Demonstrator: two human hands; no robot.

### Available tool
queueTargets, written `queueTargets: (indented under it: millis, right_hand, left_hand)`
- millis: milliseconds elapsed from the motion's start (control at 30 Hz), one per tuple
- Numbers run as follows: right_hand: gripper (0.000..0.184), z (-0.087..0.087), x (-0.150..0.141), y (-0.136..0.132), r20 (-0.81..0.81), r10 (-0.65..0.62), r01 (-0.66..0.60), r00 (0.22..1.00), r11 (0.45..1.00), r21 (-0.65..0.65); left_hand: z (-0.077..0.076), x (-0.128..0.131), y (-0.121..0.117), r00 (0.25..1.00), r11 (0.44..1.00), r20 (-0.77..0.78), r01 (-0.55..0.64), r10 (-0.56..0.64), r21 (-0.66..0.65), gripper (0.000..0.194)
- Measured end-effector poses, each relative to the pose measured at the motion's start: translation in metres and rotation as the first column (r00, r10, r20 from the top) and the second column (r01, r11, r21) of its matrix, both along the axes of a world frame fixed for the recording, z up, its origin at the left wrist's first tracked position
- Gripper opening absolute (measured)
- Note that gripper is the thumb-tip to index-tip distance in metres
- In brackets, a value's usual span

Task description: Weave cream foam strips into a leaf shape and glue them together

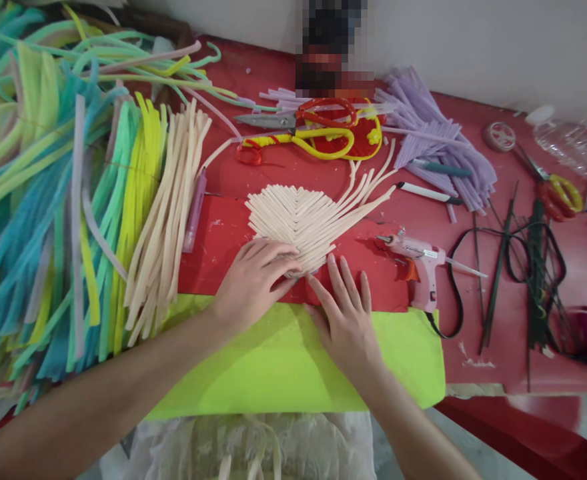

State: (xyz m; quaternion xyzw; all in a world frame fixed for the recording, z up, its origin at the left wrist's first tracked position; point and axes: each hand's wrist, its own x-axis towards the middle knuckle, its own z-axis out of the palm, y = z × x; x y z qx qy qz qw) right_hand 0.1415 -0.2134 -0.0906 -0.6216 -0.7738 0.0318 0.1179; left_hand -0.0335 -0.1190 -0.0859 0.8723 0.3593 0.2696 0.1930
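Note:
On a red sheet (213,267) lies a leaf-shaped piece (293,210) made of cream pipe cleaners, laid in slanting rows that meet at a middle seam. Several uncut ends fan out from it toward the upper right. My left hand (253,280) rests over the piece's lower left, with thumb and fingers closed about its narrow bottom tip and partly hiding it. Flat and with fingers spread, my right hand (348,317) lies beside the tip. Its index fingertip is close to the lower right edge; whether it touches cannot be made out.
Bundled pipe cleaners (73,200) fill the left. Scissors (298,127), a purple bundle (433,140) and a marker (428,193) lie behind. At right are a pink glue gun (418,260), its black cord, dark stems (536,280), more scissors (556,190) and a clear bottle (573,140). Green cloth (273,373) lies in front.

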Motion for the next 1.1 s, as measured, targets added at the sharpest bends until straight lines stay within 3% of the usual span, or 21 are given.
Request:
queueTargets:
  millis: [1100]
  right_hand:
    - [0.046,-0.0011,0.0001,0.0,0.019,0.004,-0.004,1.0,1.0,0.014]
  left_hand:
    - [0.0001,-0.0012,-0.0009,1.0,1.0,0.006,0.01,-0.01,-0.004,0.013]
